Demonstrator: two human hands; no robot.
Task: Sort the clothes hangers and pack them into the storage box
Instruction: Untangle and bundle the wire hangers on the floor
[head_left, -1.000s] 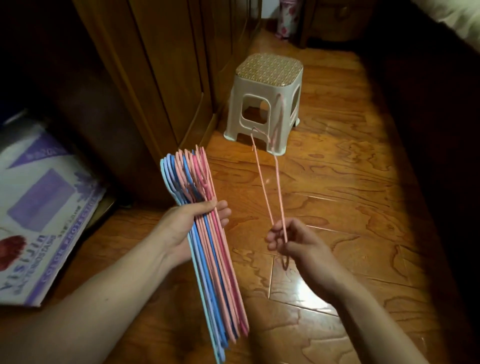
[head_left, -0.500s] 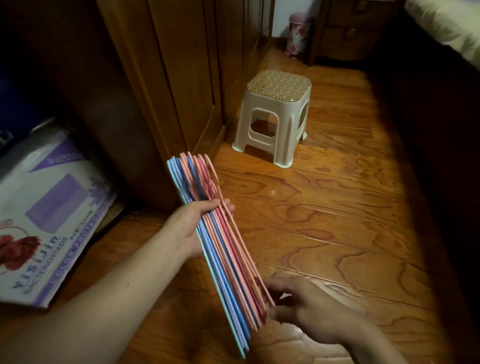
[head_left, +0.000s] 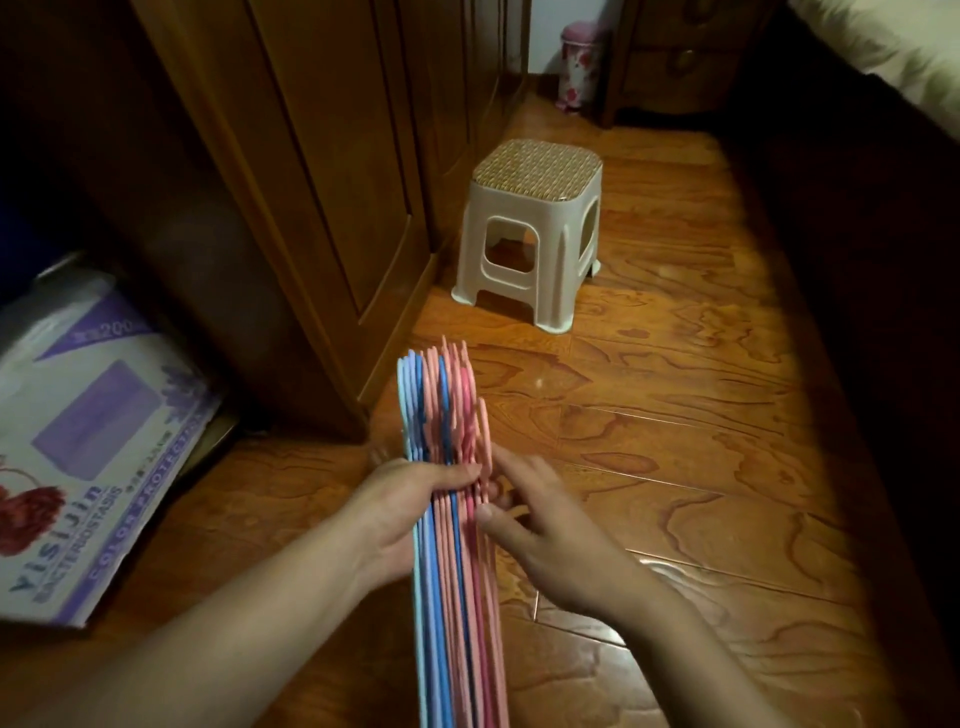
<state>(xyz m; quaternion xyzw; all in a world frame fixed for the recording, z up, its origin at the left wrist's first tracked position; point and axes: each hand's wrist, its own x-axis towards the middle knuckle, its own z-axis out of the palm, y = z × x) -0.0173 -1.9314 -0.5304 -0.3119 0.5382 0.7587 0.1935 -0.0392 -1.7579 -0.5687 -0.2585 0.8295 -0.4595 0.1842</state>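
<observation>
A stack of thin plastic clothes hangers (head_left: 452, 597), blue ones on the left and pink ones on the right, stands on edge above the floor. My left hand (head_left: 400, 514) grips the stack from the left, its thumb over the top edges. From the right, my right hand (head_left: 540, 530) presses thumb and fingers against the outermost pink hanger. The printed white and purple storage box (head_left: 88, 447) lies at the left on the floor.
A beige plastic stool (head_left: 530, 234) stands ahead on the wooden floor (head_left: 701, 441). A wooden wardrobe (head_left: 311, 182) runs along the left. A dark bed edge lines the right side, and a small floral bin (head_left: 579, 62) sits far back.
My right hand brought the single pink hanger from mid-air to the stack, and now presses it against the right side. The stack has turned more upright.
</observation>
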